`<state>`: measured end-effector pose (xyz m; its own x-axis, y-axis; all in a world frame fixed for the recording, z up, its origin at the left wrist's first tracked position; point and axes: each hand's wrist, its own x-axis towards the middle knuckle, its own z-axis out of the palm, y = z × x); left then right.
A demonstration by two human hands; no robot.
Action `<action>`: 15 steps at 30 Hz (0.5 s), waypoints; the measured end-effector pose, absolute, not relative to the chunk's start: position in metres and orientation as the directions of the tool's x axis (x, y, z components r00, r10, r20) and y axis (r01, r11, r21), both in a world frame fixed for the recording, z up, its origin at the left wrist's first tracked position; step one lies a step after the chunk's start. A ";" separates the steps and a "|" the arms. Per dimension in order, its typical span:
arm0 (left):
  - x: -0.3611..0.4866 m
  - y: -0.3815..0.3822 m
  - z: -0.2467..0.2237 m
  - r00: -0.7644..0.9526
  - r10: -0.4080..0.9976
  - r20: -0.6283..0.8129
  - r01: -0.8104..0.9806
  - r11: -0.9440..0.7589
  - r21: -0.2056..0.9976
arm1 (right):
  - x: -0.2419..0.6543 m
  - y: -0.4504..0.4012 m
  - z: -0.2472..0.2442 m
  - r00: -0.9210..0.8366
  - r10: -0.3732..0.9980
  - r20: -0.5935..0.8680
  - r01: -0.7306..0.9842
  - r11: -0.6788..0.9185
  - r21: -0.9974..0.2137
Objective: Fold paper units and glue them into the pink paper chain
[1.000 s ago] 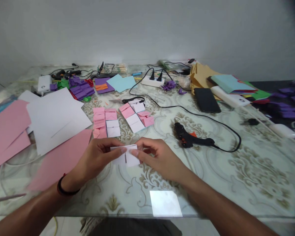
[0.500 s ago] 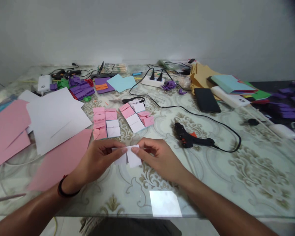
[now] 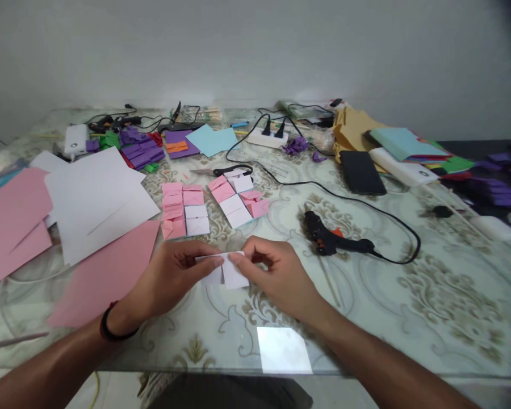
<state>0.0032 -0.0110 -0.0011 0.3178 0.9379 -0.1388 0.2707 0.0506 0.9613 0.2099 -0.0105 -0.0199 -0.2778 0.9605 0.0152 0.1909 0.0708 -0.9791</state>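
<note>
Between my two hands is a small folded piece of white paper, its two flaps hanging toward me. My left hand pinches its left part between thumb and fingers. The thumb of my right hand presses on the right flap, with the fingers behind it. Just beyond my hands lie a block of pink and white folded paper pieces and a second such block, tilted. A pair of scissors rests behind the second block.
White sheets and pink sheets lie at left. A black hot glue gun with its cable sits at right, near a black phone. Behind stand a power strip, purple folded papers and yellow paper.
My hands keep their pinch on the white paper, with hardly any movement. The whole view has shifted slightly.
</note>
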 end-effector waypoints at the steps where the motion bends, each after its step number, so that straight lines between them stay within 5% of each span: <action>1: 0.003 -0.011 -0.001 0.318 0.939 -0.133 0.269 0.045 0.962 | 0.209 -0.011 -0.020 -0.270 0.962 0.028 0.200 0.084 -0.976; 7: 0.001 -0.009 -0.003 0.303 0.947 -0.104 0.266 0.021 0.964 | 0.208 -0.013 -0.020 -0.278 0.959 0.052 0.186 0.107 -0.977; 15: -0.009 -0.008 -0.015 0.133 0.985 -0.110 0.164 0.087 0.983 | 0.217 -0.005 -0.017 -0.436 0.885 -0.164 0.045 -0.161 -0.986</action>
<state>-0.0086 -0.0082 -0.0154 0.1332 0.9850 -0.1095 0.1642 0.0870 0.9826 0.2172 -0.0048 -0.0170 -0.4360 0.8848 -0.1641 0.0452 -0.1606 -0.9860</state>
